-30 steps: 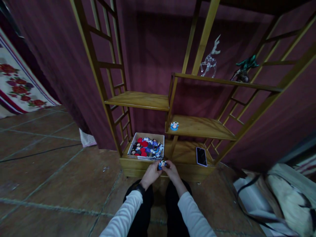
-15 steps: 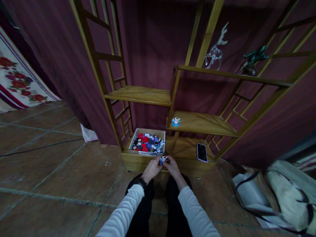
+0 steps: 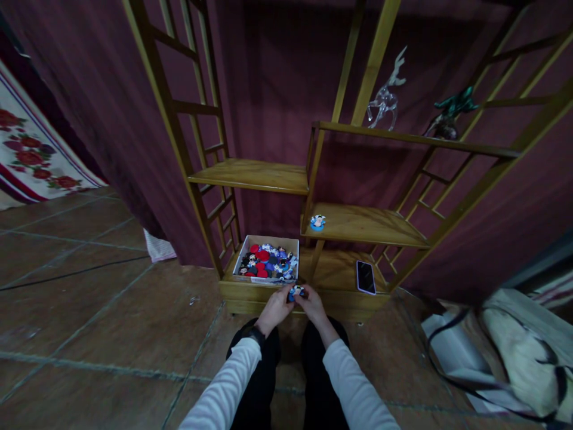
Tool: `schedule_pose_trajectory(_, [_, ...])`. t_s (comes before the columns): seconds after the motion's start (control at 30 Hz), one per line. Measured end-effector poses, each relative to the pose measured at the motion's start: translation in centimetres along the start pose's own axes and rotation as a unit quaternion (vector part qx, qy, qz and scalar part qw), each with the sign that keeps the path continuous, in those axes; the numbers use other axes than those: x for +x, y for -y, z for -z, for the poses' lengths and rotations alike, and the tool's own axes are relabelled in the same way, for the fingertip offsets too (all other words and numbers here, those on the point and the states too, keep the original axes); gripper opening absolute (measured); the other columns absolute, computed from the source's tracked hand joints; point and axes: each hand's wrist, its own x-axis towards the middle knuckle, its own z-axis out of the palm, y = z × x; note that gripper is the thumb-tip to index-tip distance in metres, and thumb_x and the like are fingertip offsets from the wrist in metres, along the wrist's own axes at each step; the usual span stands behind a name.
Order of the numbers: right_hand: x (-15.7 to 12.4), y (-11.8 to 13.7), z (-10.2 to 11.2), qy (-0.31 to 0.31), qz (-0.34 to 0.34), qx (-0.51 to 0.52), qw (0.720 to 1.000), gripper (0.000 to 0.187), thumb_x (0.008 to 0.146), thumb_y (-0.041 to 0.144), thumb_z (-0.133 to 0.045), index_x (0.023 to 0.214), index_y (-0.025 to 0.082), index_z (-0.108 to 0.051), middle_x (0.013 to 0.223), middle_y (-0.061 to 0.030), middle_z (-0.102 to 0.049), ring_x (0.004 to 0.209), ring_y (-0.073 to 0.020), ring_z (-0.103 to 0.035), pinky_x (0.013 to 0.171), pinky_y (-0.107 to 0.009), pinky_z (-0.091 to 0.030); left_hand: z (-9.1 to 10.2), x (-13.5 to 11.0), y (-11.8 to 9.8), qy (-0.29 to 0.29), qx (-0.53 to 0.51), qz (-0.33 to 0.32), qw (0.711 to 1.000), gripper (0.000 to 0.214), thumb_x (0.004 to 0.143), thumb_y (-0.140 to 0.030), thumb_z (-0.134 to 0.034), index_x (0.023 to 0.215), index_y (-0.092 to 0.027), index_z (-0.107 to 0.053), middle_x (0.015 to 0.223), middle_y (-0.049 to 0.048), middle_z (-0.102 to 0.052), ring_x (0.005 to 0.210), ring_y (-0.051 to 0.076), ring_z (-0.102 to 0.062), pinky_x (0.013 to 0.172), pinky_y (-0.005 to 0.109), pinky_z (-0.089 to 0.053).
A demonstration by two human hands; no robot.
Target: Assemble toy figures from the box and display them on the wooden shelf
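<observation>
Between my two hands is a small figurine (image 3: 296, 292) with a blue base, held just in front of the lowest shelf. My left hand (image 3: 278, 307) is closed on its left side, and my right hand (image 3: 310, 303) grips it from the right. Fingers cover part of it. Just beyond my hands, a shallow white box (image 3: 294, 246) on the lowest shelf holds many small figures and red and dark pieces. A similar figurine on a blue base (image 3: 318, 223) stands upright at the left end of the middle right shelf.
On the lowest shelf to the right lies a phone (image 3: 366, 278). A clear deer ornament (image 3: 384, 106) and a green ornament (image 3: 452, 113) stand on the upper shelf (image 3: 416, 138). Bags (image 3: 514, 346) lie on the floor at right; a dark cable (image 3: 76, 275) runs across the floor at left.
The view has shifted slightly. Both hands keep hold of the figurine in nearly the same place, and nothing else has visibly moved.
</observation>
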Motion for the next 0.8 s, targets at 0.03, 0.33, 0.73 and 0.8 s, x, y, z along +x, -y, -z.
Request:
schedule_pose_trajectory(0.03, [0.0,0.1,0.0,0.001,-0.003,0.006,1.0,0.027,0.064,0.036,-0.061,0.087,0.022,-0.063,0.086,-0.0016,-0.066,0.082,-0.0195,-0.059,0.076,-0.033,-0.045,0.0,0.0,0.1,-0.001,-0.008,0.01,1.0,0.048,0.068,-0.013,-0.057,0.116,-0.02,-0.055,0.107,0.006,-0.064,0.102,0.021,-0.057,0.092,0.03,-0.04])
schedule_pose_trajectory(0.33, [0.1,0.8,-0.2,0.021,-0.082,0.213,0.973,0.039,0.062,0.048,-0.064,0.087,0.018,-0.065,0.086,-0.0058,-0.066,0.071,-0.0196,-0.062,0.064,-0.034,-0.051,-0.4,0.8,2.5,0.008,-0.284,0.081,0.955,0.06,0.067,-0.021,-0.066,0.122,-0.014,-0.044,0.105,0.0089,-0.063,0.092,0.018,-0.06,0.084,0.032,-0.046])
schedule_pose_trajectory(0.73, [-0.3,1.8,-0.7,0.05,-0.058,0.214,0.974,0.035,0.06,0.041,-0.067,0.087,0.02,-0.061,0.076,-0.0003,-0.065,0.057,-0.0128,-0.057,0.056,-0.026,-0.049,0.9,-0.1,1.8,0.05,-0.494,0.206,0.843,0.046,0.072,-0.031,-0.067,0.111,-0.013,-0.051,0.089,0.0097,-0.067,0.076,0.017,-0.066,0.077,0.032,-0.05])
schedule_pose_trajectory(0.8, [-0.2,1.6,-0.7,0.052,-0.056,0.207,0.975,0.034,0.06,0.042,-0.067,0.086,0.02,-0.06,0.074,0.0,-0.064,0.056,-0.0128,-0.057,0.054,-0.026,-0.048,1.1,-0.1,1.7,0.066,-0.498,0.216,0.837,0.04,0.075,-0.035,-0.063,0.106,-0.012,-0.054,0.086,0.0102,-0.068,0.076,0.017,-0.066,0.075,0.03,-0.05])
